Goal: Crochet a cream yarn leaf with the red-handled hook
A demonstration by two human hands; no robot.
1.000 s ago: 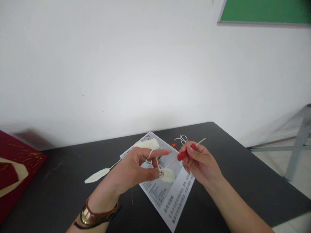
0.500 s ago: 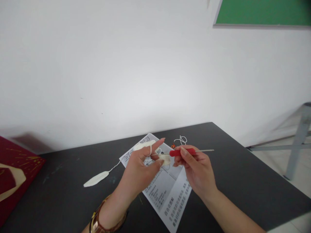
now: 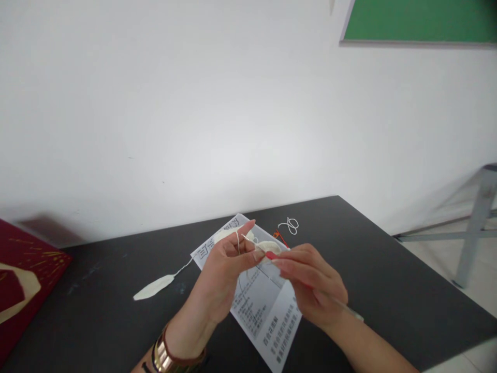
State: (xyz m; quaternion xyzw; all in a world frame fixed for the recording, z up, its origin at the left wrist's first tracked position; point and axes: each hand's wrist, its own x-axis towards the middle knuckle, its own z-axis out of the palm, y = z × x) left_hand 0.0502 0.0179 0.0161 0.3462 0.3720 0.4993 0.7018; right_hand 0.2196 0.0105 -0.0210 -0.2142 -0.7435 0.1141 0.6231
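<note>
The crochet hook (image 3: 267, 253) is held in the right hand (image 3: 310, 285), its fingers closed around the red grip. The hook's long axis runs from lower right to upper left: the metal tail projects past the right wrist, and the thin tip points up and left into the left hand (image 3: 227, 269).

The left hand holds the cream crocheted piece (image 3: 266, 246) pinched between thumb and middle finger, directly at the hook tip. Its index finger is raised and extended, with the yarn strand (image 3: 237, 241) looped over it. The 2 hands are touching or nearly so above the instruction sheet (image 3: 260, 305), which lies flat on the desk (image 3: 388, 290).

A cream leaf-shaped piece (image 3: 153, 286) lies on the desk to the left, well apart from both hands.
</note>
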